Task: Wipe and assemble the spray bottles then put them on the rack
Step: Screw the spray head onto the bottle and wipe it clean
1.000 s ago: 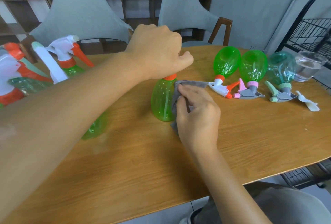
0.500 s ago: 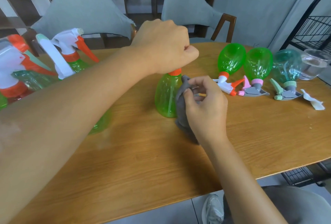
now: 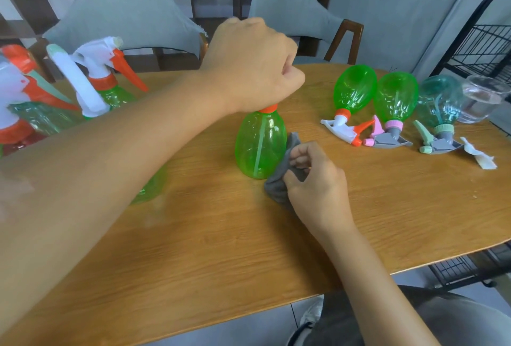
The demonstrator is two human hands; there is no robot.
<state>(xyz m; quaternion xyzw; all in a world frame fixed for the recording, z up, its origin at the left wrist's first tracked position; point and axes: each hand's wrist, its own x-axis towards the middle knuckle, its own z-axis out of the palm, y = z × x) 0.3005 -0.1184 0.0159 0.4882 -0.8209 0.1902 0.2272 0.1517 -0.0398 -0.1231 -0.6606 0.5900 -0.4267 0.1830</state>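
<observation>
Bottle point(image 3: 260, 146): light, slick plastic; best held at the neck.
Left hand point(image 3: 249, 69): fingers clenched round its top.
Right hand point(image 3: 315, 180): fingers pinching soft grey cloth point(image 3: 279, 185) beside the bottle.

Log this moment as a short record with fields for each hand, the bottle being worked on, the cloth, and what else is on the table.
left hand: grips the top of the upright green bottle
right hand: holds the grey cloth against the bottle's lower right side
bottle: stands on the wooden table, orange collar
others: three bottles lying at the far right, more standing at the left
glass bowl: far right edge
</observation>
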